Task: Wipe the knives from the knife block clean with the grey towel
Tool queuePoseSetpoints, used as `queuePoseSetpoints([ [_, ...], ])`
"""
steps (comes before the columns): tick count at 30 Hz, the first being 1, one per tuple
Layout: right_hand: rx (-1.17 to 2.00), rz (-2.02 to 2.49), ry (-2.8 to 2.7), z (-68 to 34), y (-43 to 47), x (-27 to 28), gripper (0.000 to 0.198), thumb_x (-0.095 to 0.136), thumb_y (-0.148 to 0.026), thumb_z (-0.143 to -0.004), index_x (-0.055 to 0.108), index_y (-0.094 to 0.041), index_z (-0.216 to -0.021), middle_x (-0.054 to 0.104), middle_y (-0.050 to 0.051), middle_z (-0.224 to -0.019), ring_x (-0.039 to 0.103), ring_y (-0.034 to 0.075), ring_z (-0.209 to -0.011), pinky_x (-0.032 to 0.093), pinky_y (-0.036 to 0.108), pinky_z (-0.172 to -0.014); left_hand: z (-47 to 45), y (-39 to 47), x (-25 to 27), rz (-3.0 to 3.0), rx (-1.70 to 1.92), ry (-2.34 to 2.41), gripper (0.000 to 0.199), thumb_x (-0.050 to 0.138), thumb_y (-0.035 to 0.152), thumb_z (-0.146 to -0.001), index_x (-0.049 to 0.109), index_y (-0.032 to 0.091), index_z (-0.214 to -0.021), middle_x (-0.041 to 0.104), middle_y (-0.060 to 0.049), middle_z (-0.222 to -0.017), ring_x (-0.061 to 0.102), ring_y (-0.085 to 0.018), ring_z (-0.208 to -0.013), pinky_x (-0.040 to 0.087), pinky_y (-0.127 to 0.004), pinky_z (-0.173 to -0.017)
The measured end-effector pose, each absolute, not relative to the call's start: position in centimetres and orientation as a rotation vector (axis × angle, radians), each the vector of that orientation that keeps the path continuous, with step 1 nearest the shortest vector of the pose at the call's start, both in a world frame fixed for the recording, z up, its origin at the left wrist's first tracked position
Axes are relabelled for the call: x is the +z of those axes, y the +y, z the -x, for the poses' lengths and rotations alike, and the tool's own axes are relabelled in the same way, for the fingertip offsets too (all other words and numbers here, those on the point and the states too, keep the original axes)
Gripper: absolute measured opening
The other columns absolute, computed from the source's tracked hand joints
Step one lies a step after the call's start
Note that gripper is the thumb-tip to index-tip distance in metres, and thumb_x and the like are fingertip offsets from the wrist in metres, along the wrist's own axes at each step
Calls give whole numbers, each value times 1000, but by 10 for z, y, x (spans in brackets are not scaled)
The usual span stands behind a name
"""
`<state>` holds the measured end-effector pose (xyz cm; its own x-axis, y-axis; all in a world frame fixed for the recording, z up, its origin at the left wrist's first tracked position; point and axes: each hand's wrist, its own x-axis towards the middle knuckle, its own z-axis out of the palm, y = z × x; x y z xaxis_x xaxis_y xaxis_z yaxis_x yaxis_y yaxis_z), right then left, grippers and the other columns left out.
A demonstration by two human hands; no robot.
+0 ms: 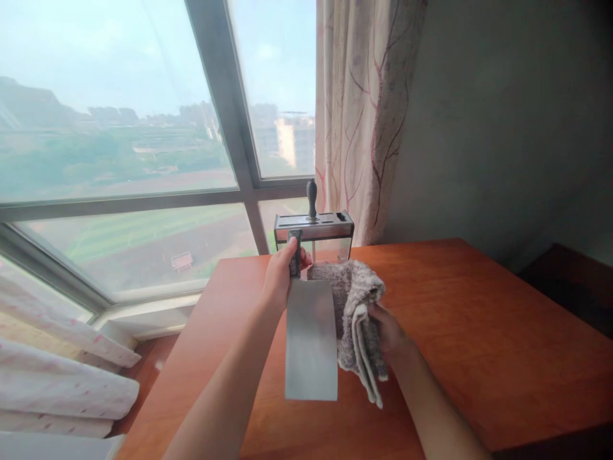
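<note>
My left hand (279, 271) grips the dark handle of a cleaver (311, 345), thumb up along it. The broad grey blade points down toward me, above the table. My right hand (389, 329) is closed on a bunched grey-brown towel (361, 300), whose folds hang down at the blade's right edge. Whether the cloth touches the blade I cannot tell. Beyond the hands stands a knife block (313, 223) with a metal top and clear sides. One dark knife handle (311, 198) sticks up from it.
The reddish-brown wooden table (469, 332) reaches from under my arms to the window. A patterned curtain (364, 115) hangs behind the knife block, beside a grey wall (488, 128). Another curtain (62, 377) lies low at the left by the window frame (246, 185).
</note>
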<state>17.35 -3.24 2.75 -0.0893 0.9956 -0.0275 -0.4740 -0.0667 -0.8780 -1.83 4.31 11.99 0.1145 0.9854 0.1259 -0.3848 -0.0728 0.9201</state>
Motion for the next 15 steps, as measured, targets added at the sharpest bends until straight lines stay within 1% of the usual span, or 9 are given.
queuePoseSetpoints([
  [2, 1629, 771, -891, -163, -34, 32, 44, 84, -43, -54, 66, -23, -89, 71, 3, -76, 68, 25, -74, 53, 34, -68, 14, 40, 120, -1113, 1362, 827, 41, 61, 53, -78, 58, 16, -62, 60, -4, -62, 55, -15, -60, 42, -25, -58],
  [5, 1637, 775, -942, -150, -33, 40, 45, 84, -32, -59, 67, -21, -98, 72, 3, -87, 68, 23, -77, 52, 32, -72, 2, 32, 118, -1203, 1412, 898, 41, 59, 53, -80, 60, 16, -62, 60, -4, -63, 55, -14, -62, 40, -25, -59],
  [10, 1520, 779, -888, -145, -27, 45, 40, 80, -33, -66, 67, -19, -102, 73, 4, -95, 68, 24, -85, 52, 35, -81, -13, 24, 112, -1223, 1463, 918, 40, 59, 53, -80, 61, 17, -63, 60, -2, -66, 51, -13, -61, 38, -25, -59],
  [12, 1503, 797, -876, -145, -26, 43, 39, 80, -34, -67, 68, -20, -101, 73, 4, -96, 68, 25, -87, 52, 35, -80, -13, 24, 111, -1221, 1511, 937, 40, 59, 53, -81, 61, 17, -64, 60, -2, -67, 52, -14, -63, 39, -25, -60],
  [15, 1530, 833, -881, -143, -26, 40, 36, 81, -35, -65, 69, -21, -96, 74, 3, -93, 68, 24, -83, 53, 34, -78, -5, 28, 112, -1223, 1600, 937, 41, 56, 53, -83, 62, 17, -64, 60, -2, -66, 53, -14, -64, 40, -25, -63],
])
